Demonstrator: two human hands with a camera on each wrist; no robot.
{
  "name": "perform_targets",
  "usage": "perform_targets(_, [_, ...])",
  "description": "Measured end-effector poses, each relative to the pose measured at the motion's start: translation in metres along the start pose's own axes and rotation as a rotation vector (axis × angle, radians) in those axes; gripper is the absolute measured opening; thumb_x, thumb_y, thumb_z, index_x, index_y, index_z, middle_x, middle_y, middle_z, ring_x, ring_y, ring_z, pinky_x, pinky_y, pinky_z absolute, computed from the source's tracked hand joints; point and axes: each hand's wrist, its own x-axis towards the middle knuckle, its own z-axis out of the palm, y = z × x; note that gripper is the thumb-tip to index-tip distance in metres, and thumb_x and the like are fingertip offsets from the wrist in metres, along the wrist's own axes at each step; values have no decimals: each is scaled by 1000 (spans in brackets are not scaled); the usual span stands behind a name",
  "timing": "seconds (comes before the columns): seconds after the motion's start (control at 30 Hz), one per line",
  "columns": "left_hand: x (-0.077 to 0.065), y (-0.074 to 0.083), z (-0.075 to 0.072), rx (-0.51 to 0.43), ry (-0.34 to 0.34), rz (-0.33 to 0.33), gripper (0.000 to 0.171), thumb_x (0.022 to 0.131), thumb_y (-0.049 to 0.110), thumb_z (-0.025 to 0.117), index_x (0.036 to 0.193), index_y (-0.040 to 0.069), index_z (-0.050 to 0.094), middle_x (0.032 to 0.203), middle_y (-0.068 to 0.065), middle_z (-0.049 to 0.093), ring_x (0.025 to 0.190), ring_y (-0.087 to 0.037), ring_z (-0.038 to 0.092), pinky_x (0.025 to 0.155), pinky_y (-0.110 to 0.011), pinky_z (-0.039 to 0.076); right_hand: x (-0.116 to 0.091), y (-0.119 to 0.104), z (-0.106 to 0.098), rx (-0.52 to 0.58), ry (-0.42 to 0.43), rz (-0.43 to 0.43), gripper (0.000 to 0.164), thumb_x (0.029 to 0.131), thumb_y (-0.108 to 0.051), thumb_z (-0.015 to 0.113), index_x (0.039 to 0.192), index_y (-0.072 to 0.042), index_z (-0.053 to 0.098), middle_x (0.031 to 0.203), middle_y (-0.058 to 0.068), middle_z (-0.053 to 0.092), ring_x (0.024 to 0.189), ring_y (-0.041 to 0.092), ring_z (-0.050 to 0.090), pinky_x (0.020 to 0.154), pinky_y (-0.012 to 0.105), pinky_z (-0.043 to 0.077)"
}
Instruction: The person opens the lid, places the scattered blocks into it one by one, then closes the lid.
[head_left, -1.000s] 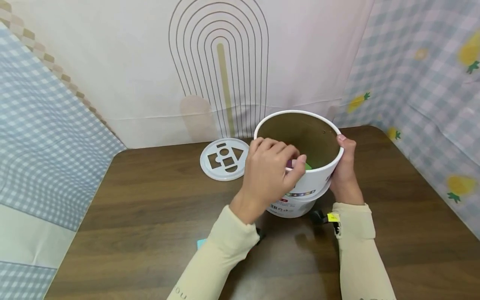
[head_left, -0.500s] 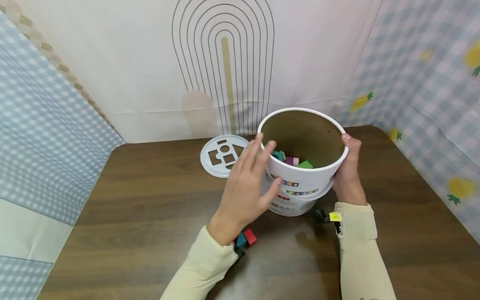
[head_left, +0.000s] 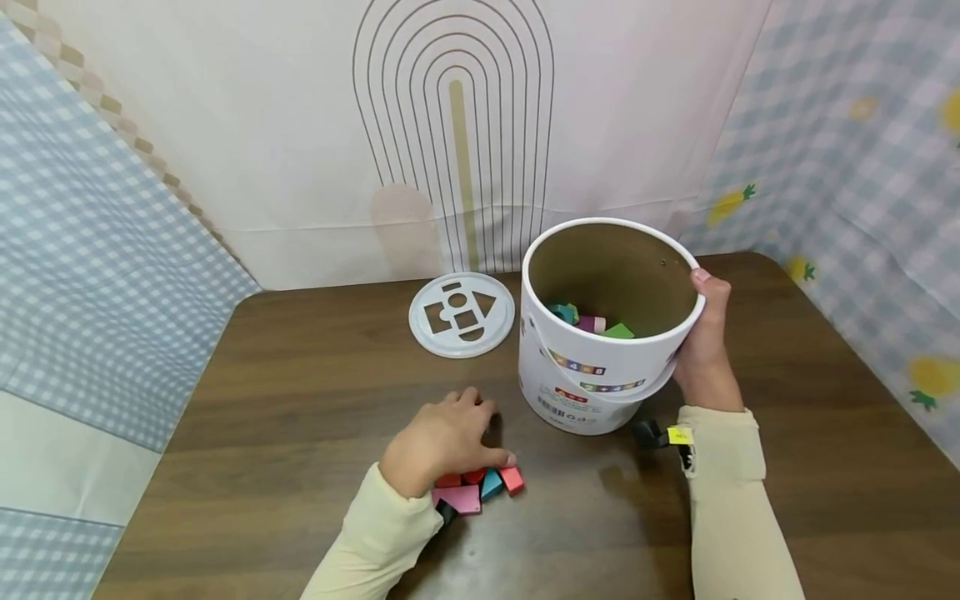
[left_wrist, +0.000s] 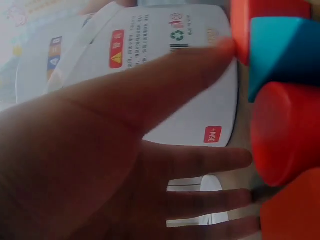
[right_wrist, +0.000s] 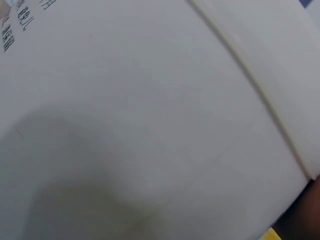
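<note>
My right hand [head_left: 705, 342] grips the white bucket [head_left: 543, 371] at its right side, thumb over the rim. Inside the bucket lie a green block [head_left: 619, 332], a purple block [head_left: 588, 324] and a teal block [head_left: 561, 312]. Fingers spread, my left hand [head_left: 444, 437] hovers over a small group of blocks on the table. Among these are a red block [head_left: 512, 479], a blue block [head_left: 491, 485], a pink block [head_left: 461, 500], a red cylinder [left_wrist: 275, 132] and an orange block [left_wrist: 295, 215]. The left thumb tip meets the red block's edge. The right wrist view shows mostly bucket wall.
A white lid [head_left: 435, 343] with shaped cut-outs lies flat left of the bucket, near the back of the wooden table [head_left: 300, 433]. Printed cloth [head_left: 300, 167] hangs behind and on both sides. The bucket's handle [head_left: 600, 395] droops across its front.
My left hand has come away from the bucket's rim, moving down and left to the blocks on the table. The right hand stays on the bucket. The blocks inside have come into view.
</note>
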Motion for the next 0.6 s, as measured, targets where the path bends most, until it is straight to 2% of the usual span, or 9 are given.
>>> perform_targets(0.13, [2,1,1,-9,-24,10,80,78,69,64,137,17,55,126,-6,55,114,-22,55,94,-46,46,1,-2,-1,-15,-9,-5,53,91,-46,40,126,-11,56,123,5,55,112,21,47,97,37,33])
perform_targets(0.33, [1,7,2,-3,-65,87,75,67,73,70,123,24,58,112,4,57,100,-17,58,86,-38,48,1,-6,-2,11,-6,-5,52,91,-45,40,125,-10,56,122,5,56,110,20,48,96,36,33])
perform_targets(0.4, [1,8,3,-11,-70,117,65,66,69,74,115,27,59,103,8,57,93,-14,57,80,-35,47,1,-7,-1,10,-8,-4,52,91,-45,40,126,-10,56,123,5,55,110,20,48,96,36,34])
perform_targets(0.6, [3,9,7,-63,-84,187,30,75,47,76,89,30,56,78,13,55,72,-10,53,64,-28,43,-1,-4,1,32,-11,29,52,91,-45,41,127,-11,56,123,5,56,109,20,49,96,36,35])
